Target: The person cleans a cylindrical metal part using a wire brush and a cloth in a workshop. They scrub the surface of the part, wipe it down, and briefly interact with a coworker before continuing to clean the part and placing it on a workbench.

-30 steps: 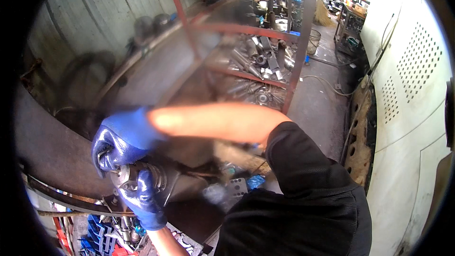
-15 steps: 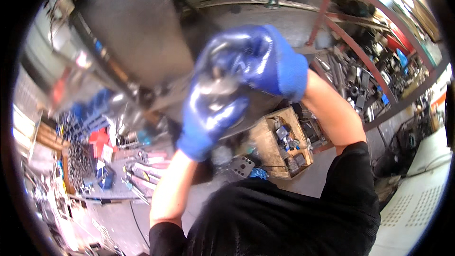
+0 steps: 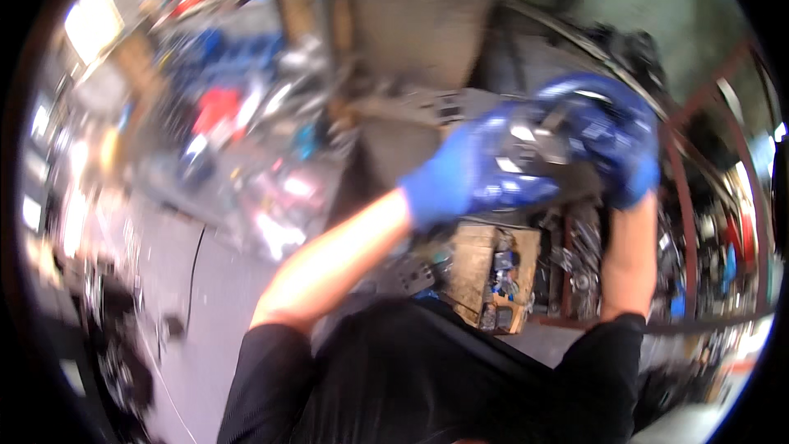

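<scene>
Both hands wear blue coated work gloves. My left hand [image 3: 485, 168] is curled around the left side of a shiny grey metal part [image 3: 538, 146]. Over its right side bends my right hand [image 3: 612, 136], with fingers closed on the same part. The gloves cover much of it, and blur hides its exact kind. The two hands are close together, raised over the bench area right of the middle. Below them stands an open wooden box [image 3: 471, 275] with small dark and blue items inside. A grey plate with holes [image 3: 417, 276] lies left of the box.
At left, a cluttered workbench [image 3: 177, 197] carries blurred tools, a red object [image 3: 218, 111] and blue bins [image 3: 238, 53]. A reddish metal frame rack [image 3: 689, 222] with metal parts stands at right. A tall dark panel [image 3: 419, 16] rises at the back. A black cable [image 3: 196, 267] crosses the floor.
The view has swung left, so the bench and box have shifted in the picture. Both hands now appear farther right, still around the metal part. The right hand has tilted downward beside it.
</scene>
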Available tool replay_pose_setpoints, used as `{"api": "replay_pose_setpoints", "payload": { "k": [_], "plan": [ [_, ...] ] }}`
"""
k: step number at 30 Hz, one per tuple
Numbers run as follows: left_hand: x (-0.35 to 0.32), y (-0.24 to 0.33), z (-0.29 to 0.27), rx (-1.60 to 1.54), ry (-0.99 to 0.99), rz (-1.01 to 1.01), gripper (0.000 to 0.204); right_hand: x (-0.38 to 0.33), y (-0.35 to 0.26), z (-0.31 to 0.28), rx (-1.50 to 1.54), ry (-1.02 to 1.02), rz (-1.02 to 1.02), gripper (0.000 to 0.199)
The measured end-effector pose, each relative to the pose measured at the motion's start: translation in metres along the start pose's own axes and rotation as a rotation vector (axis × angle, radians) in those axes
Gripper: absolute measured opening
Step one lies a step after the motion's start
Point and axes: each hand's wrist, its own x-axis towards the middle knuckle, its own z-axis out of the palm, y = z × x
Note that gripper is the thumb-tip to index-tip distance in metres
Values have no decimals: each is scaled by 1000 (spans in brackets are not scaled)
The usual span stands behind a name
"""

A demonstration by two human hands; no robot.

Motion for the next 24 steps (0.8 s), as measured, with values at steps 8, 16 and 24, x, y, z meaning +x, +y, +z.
{"api": "replay_pose_setpoints", "payload": {
  "k": [8, 16, 24],
  "plan": [
    [-41, 15, 26, 440, 445, 123, 74, -45, -4, -1, -269, 411, -133, 33],
    [-128, 33, 46, 245, 146, 342, 52, -155, -24, 22, -2, 422, -322, 38],
    [-235, -6, -26, 163, -190, -137, 32, -142, -12, 217, 33, 221, 350, 29]
  ]
}}
